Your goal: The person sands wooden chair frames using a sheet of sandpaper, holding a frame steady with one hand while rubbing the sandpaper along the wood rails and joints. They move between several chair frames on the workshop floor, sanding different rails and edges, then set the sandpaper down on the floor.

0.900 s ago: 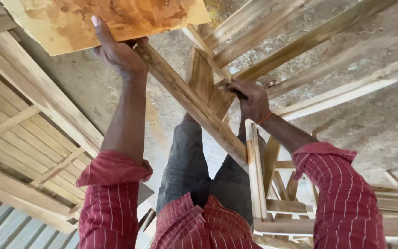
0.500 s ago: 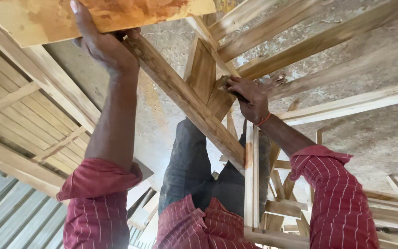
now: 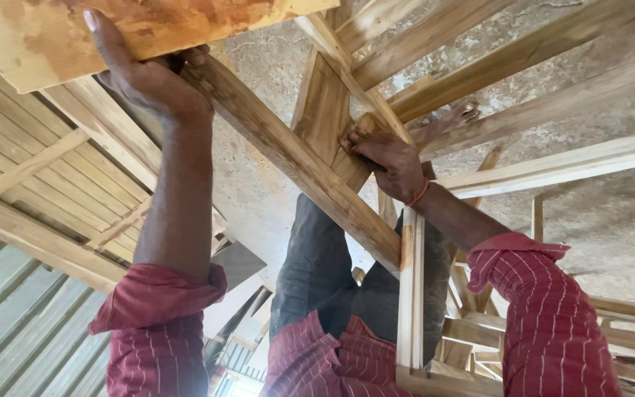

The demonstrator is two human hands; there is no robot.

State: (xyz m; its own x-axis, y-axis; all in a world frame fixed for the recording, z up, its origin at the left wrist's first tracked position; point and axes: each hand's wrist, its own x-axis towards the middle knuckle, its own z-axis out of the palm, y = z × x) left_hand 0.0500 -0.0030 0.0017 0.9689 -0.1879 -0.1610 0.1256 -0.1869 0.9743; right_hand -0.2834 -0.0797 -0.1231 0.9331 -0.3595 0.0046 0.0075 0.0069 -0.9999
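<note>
The left hand (image 3: 145,77) clamps the wooden rail (image 3: 295,158), whose long axis slants toward the right hand (image 3: 387,158), closed on a sanding block (image 3: 356,129).

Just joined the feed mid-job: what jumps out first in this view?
The left hand grips the edge of a stained orange-brown wooden board at top left. Mid-frame, the right hand presses on a wooden block set against a long diagonal beam, with more timber frames spreading to the right.
</note>
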